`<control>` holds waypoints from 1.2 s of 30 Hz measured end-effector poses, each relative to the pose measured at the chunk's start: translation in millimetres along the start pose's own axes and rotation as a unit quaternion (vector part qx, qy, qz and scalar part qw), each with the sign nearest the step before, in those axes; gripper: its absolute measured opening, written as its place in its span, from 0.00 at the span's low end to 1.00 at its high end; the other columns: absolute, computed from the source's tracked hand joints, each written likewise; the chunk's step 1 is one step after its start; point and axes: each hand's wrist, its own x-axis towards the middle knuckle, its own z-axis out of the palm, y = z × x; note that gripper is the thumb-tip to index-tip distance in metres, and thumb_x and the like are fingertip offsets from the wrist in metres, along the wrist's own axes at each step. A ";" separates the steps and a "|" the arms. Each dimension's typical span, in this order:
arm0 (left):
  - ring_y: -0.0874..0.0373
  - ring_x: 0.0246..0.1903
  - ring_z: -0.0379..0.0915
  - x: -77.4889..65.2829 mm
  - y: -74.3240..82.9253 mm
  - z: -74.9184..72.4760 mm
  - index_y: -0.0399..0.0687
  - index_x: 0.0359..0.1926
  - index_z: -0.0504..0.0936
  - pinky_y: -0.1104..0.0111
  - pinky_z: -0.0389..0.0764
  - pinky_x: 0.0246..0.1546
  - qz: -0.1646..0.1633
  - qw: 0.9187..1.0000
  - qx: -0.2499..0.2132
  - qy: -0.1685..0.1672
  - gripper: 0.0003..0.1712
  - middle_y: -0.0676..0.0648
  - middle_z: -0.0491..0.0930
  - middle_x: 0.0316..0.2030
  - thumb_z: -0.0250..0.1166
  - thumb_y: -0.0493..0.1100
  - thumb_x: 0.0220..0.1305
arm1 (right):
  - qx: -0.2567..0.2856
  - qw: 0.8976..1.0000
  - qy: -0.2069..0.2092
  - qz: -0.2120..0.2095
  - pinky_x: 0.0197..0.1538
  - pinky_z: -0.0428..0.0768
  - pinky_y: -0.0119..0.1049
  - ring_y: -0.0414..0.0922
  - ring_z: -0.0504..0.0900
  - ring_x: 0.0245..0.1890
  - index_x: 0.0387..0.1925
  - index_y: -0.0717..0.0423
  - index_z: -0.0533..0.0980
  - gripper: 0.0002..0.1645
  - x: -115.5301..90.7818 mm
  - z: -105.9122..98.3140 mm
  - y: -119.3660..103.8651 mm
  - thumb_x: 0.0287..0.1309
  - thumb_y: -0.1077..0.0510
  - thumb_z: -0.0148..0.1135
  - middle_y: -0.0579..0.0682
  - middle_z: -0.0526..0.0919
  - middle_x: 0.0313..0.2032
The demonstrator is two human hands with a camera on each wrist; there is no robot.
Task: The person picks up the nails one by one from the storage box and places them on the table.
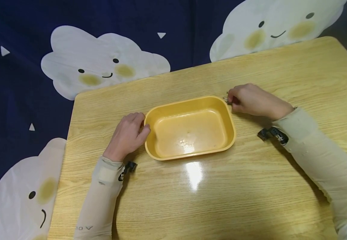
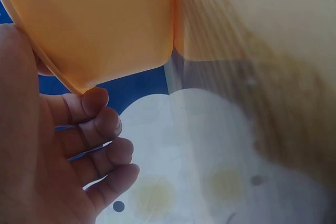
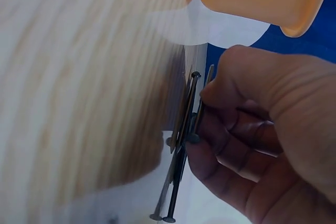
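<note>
A yellow plastic tub stands upright on the table with nothing in it. At its left end my left hand holds the rim, thumb over the edge and fingers outside. The left wrist view shows that hand with its fingers bent below the tub's rim. Just beyond the tub's right back corner, my right hand pinches a nail between thumb and fingers. Several more nails lie in a loose bunch on the table beside that hand; in the head view the hand hides most of them.
The light wooden table reaches back to a dark blue curtain printed with white clouds. Small black camera mounts sit on both wrists. The tub's right wall is close to the right fingertips.
</note>
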 end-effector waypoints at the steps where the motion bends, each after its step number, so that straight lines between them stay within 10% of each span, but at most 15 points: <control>1: 0.53 0.23 0.60 -0.1 0.1 0.1 0.46 0.26 0.68 0.64 0.62 0.30 0.000 1.000 -0.001 0.000 0.12 0.49 0.63 0.21 0.53 0.46 0.65 | -0.001 1.000 -0.001 0.000 0.40 0.76 0.42 0.46 0.77 0.33 0.35 0.57 0.80 0.06 -0.1 0.1 -0.2 0.54 0.66 0.64 0.51 0.82 0.33; 36: 0.53 0.22 0.59 0.0 -0.7 0.6 0.45 0.26 0.68 0.65 0.61 0.29 0.004 1.000 -0.008 0.001 0.13 0.49 0.62 0.21 0.54 0.46 0.65 | -0.011 1.000 -0.009 0.003 0.42 0.80 0.45 0.47 0.79 0.33 0.36 0.59 0.82 0.06 0.1 -0.1 -2.0 0.55 0.66 0.64 0.53 0.84 0.34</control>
